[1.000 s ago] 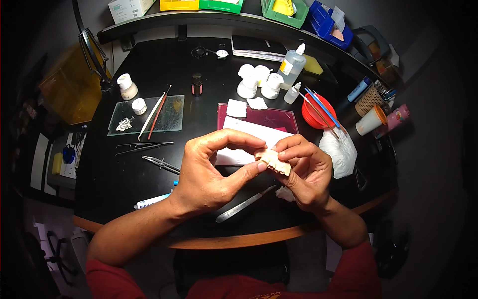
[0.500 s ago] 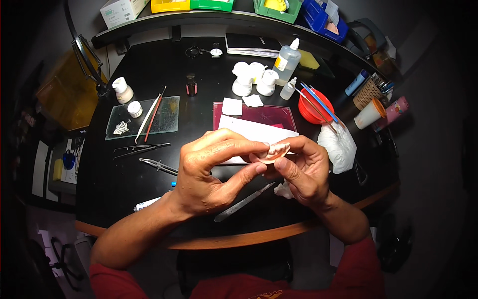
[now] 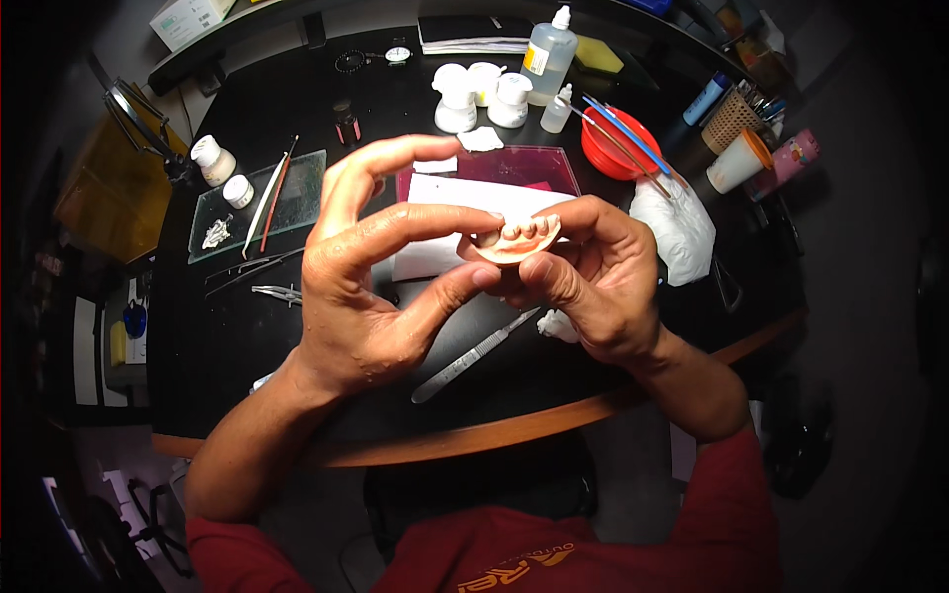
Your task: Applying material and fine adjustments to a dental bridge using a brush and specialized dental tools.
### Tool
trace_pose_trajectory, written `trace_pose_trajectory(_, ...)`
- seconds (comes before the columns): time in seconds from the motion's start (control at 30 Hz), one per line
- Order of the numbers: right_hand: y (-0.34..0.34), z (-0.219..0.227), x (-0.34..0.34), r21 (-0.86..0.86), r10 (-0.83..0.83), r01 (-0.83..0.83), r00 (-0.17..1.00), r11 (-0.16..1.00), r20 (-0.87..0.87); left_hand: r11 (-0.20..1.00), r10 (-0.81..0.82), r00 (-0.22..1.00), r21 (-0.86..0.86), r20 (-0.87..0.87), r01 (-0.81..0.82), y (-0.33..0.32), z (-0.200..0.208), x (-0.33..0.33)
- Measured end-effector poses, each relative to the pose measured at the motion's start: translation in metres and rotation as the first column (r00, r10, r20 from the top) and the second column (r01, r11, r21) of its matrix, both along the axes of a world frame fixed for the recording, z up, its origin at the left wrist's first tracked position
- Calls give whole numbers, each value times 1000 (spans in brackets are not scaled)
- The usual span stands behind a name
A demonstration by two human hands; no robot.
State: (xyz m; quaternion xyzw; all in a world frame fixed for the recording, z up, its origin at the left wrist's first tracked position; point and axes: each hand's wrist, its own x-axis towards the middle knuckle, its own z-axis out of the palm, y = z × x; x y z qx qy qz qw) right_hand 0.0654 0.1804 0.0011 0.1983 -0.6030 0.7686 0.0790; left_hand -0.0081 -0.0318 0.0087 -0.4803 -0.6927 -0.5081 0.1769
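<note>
My right grip (image 3: 603,282) pinches a dental model (image 3: 516,248) between thumb and fingers, raised over the worktop (image 3: 554,378). My left grip (image 3: 351,296) has its forefinger against the model's left end and thumb just beside it; whether these pinch, I cannot tell. A metal knife (image 3: 474,362) lies nearer me, crumpled tissue (image 3: 558,325) near its tip.
</note>
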Motion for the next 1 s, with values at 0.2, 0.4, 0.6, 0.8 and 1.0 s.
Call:
trace_pose_trajectory(0.2, 2, -4, -2, 47, -31, 34, 998, 998, -60, 995, 81, 994, -48, -72, -84, 0, 2, -1)
trace_pose_trajectory(0.4, 3, -5, 0, 9, -11, 11, 1000, 1000, -13, 996, 85, 995, -34, -59, -87, 2, -4, -2)
trace_pose_trajectory(0.6, 2, -2, 0, 19, 2, -1, 1000, 1000, -17, 998, 41, 997, 37, 62, -43, 5, -6, 0)
trace_pose_trajectory(0.8, 2, -3, -1, 28, -1, 2, 1000, 1000, -10, 999, -37, 999, 0, 20, 37, 1, -8, -6)
trace_pose_trajectory(1.0, 1, 1, 0, 11, 9, -9, 1000, 1000, 7, 996, 19, 995, 86, 99, -27, 6, -8, -2)
